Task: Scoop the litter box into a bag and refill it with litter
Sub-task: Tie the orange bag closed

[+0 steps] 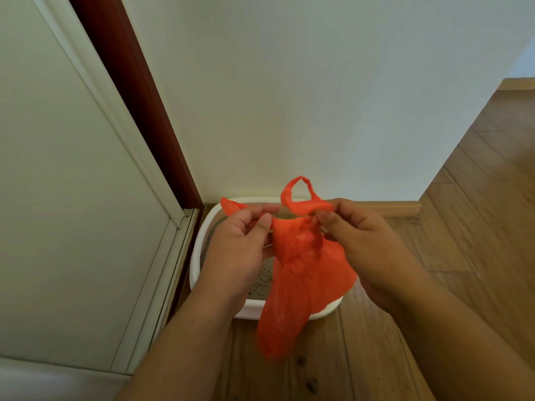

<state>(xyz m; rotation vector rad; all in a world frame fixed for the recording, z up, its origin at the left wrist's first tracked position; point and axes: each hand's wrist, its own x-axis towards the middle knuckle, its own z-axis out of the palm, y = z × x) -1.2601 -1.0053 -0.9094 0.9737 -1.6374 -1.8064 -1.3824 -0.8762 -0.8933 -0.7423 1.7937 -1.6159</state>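
An orange plastic bag point(301, 273) hangs between my hands above the litter box. My left hand point(240, 241) pinches one handle of the bag at its left top. The other handle loops up above the fingers of my right hand point(359, 230), which pinches it. Below and behind the bag, a white litter box point(199, 244) sits on the floor in the corner, with grey-brown litter point(265, 277) showing inside. My arms and the bag hide most of the box.
A white wall stands behind the box, with a wooden baseboard point(396, 208) along its foot. A white door point(72, 198) with a dark red frame point(139, 105) is on the left. Wooden floor point(477, 198) stretches to the right and toward me.
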